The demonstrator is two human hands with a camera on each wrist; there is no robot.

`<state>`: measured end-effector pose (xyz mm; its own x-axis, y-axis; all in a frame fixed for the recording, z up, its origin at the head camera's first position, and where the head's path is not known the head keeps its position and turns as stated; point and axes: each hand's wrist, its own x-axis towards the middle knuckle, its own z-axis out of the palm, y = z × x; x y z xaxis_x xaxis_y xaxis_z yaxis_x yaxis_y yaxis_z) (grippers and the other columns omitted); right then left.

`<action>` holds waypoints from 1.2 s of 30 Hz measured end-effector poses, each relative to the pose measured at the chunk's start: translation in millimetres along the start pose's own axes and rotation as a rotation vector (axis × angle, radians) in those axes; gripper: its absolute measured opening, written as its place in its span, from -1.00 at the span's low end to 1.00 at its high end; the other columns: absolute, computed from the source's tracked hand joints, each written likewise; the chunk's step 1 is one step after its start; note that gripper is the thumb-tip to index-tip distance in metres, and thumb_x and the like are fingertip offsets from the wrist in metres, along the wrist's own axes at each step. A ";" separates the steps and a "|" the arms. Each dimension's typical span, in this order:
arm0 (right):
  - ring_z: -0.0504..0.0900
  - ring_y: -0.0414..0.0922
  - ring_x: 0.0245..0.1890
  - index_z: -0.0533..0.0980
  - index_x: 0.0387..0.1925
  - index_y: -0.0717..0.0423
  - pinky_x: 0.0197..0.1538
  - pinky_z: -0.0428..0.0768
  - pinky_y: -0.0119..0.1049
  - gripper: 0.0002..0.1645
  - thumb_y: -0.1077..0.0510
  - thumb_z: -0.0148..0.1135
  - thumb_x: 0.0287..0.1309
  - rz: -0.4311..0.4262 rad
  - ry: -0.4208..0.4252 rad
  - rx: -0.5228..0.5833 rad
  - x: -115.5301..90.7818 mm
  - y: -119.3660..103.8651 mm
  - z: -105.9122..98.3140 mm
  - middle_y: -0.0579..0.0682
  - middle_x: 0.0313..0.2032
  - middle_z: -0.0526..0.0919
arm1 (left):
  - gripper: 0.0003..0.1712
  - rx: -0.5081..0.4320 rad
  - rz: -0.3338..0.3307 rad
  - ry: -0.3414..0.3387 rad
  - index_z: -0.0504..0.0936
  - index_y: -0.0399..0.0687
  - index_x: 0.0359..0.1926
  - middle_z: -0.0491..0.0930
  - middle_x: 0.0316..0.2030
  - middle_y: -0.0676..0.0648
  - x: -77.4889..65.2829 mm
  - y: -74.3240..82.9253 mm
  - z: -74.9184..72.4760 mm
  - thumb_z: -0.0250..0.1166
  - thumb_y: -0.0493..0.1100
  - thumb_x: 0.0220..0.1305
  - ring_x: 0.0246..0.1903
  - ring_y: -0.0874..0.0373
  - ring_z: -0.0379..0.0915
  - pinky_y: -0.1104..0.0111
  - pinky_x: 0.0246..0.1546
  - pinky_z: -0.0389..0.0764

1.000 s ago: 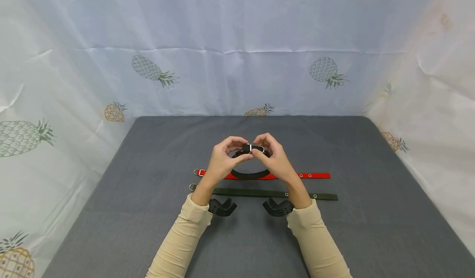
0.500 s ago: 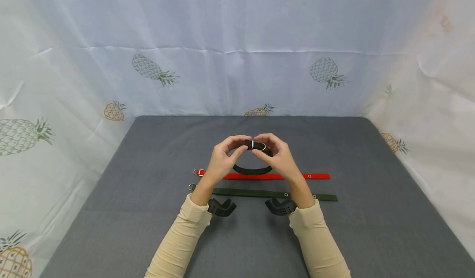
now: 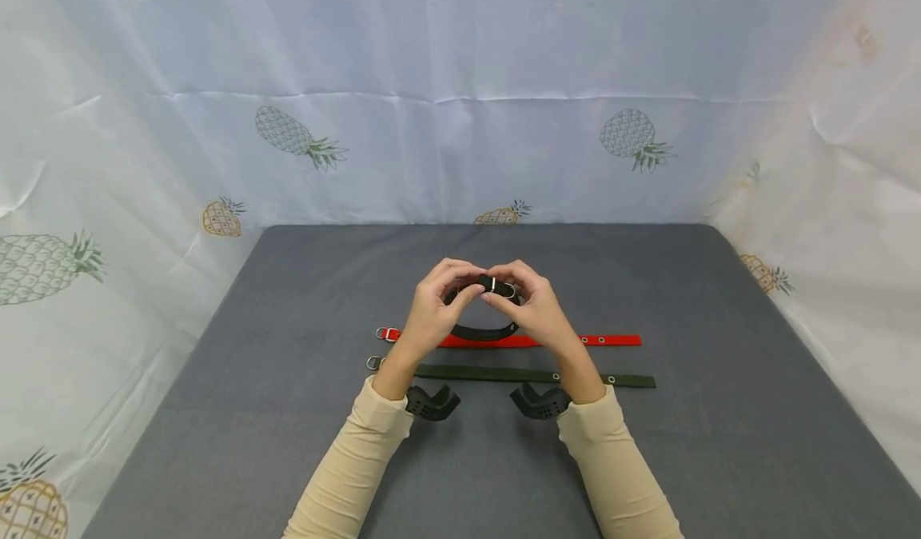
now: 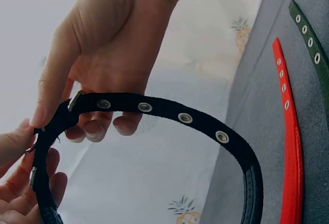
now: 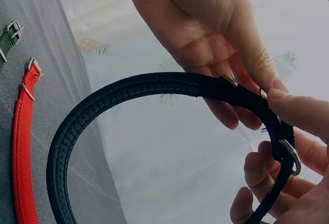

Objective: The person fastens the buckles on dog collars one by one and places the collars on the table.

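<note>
Black collar [image 3: 484,333] is held looped above grey table [image 3: 719,443], pinched near its buckle [image 3: 492,285] by left hand [image 3: 437,305] and right hand [image 3: 537,307]. Red collar [image 3: 496,343] and green collar [image 3: 482,373] are laid out flat, partly hidden by the arms.

The black collar [image 3: 485,333] was bent into a loop, its ends together near a silver buckle [image 3: 492,285] and ring [image 3: 514,291], pinched in both hands [image 3: 430,305] above the desk [image 3: 288,443]; metal eyelets [image 4: 221,137] lined one side, a padded section [image 5: 92,110] curving opposite.
</note>
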<state>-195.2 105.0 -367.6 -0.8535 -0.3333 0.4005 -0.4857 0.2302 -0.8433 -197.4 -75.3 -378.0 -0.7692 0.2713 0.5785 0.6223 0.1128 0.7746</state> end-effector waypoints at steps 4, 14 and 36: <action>0.46 -0.42 -0.08 0.49 0.00 0.37 -0.06 0.51 -0.52 -0.64 0.38 0.27 0.14 0.001 -0.001 -0.001 0.5 0.2 -0.4 0.28 -0.07 0.52 | -0.74 0.006 0.003 0.004 0.59 -0.34 -0.03 0.52 -0.06 -0.29 0.3 0.0 -0.1 0.22 -0.38 0.27 -0.08 -0.07 0.56 0.40 0.01 0.62; 0.49 -0.38 -0.17 0.48 0.00 0.36 -0.10 0.52 -0.53 -0.68 0.35 0.22 0.21 -0.006 -0.008 0.039 1.3 2.1 -1.1 0.30 -0.07 0.56 | -0.72 0.006 -0.011 0.028 0.58 -0.36 -0.02 0.57 -0.07 -0.32 0.6 1.2 -4.3 0.25 -0.38 0.25 0.02 -0.14 0.55 0.16 0.13 0.59; 0.52 -0.38 -0.28 0.48 0.00 0.34 -0.18 0.51 -0.50 -0.70 0.33 0.19 0.24 0.047 0.040 0.057 3.9 7.5 -6.1 0.11 -0.18 0.57 | -0.74 -0.059 -0.040 0.170 0.54 -0.48 -0.03 0.55 -0.11 -0.40 4.5 4.4 -16.6 0.21 -0.42 0.27 -0.15 0.47 0.50 0.62 0.00 0.56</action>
<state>-203.3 111.0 -370.2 -0.8825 -0.2866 0.3730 -0.4344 0.1923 -0.8799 -200.5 -89.4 -367.7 -0.8097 0.1017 0.5780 0.5851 0.0625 0.8086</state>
